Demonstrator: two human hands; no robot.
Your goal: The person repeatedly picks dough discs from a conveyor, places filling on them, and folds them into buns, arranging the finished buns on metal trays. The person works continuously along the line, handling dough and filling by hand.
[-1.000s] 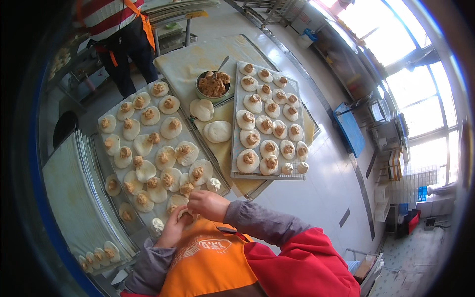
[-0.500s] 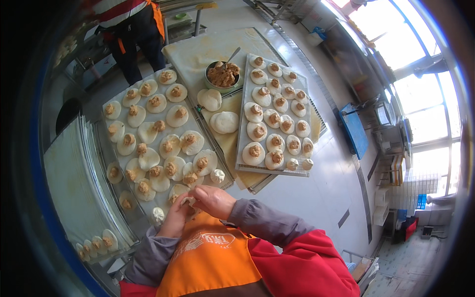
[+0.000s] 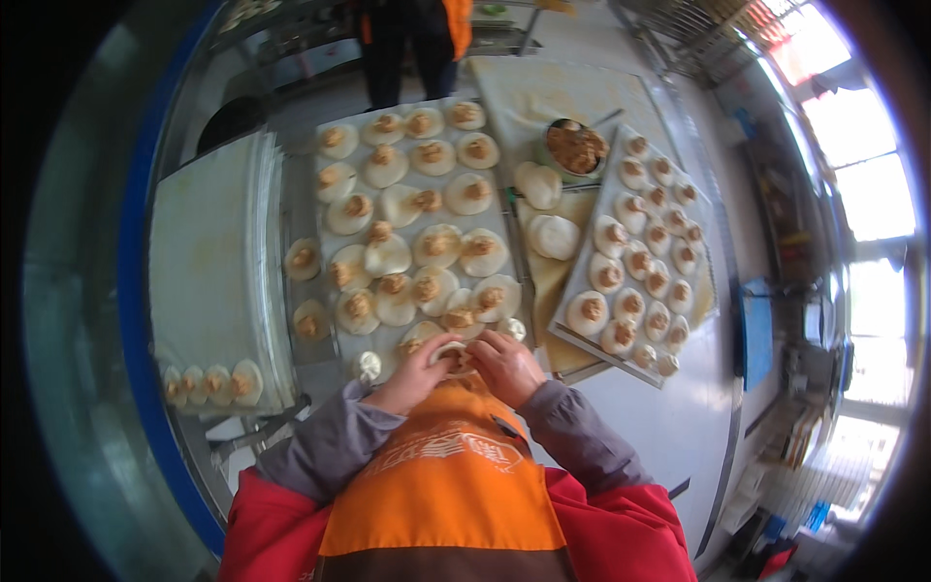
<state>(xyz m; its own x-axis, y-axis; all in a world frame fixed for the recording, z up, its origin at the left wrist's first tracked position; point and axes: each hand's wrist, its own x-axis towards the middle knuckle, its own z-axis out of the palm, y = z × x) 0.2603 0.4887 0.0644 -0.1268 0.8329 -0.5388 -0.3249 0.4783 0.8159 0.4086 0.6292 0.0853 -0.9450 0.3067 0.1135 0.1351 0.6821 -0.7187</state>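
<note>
Stainless-steel table [image 3: 669,427] in a bright kitchen workroom, seen from above, with sunlit windows [image 3: 863,165] along the right wall. Both of the person's hands meet at the near edge of the table, just above an orange apron [image 3: 446,485] worn over grey sleeves and a red jacket. Left hand [image 3: 412,373] and right hand [image 3: 504,364] are curled together around a small round piece of pale dough [image 3: 452,357], which sits between the fingertips of both hands; the fingers are clenched on it, pinching its rim. Whether filling lies inside this piece cannot be told.

Directly beyond the hands lies a flat metal tray [image 3: 339,126] covered with rows of round dough wrappers topped with brown filling [image 3: 436,242], the nearest of them just beside the fingers. To the right, a second rectangular metal tray [image 3: 582,344], set at an angle, carries closed round buns with brown tops [image 3: 621,262]. Between the two trays rest two plain white dough discs [image 3: 548,209] on a pale cloth, and beyond them a metal bowl of brown minced filling [image 3: 577,147] with a utensil handle leaning out. At the left, a stack of white flat trays [image 3: 208,262] holds a few filled wrappers at its near corner. A second person in dark trousers and an orange apron [image 3: 417,39] stands at the far end.
</note>
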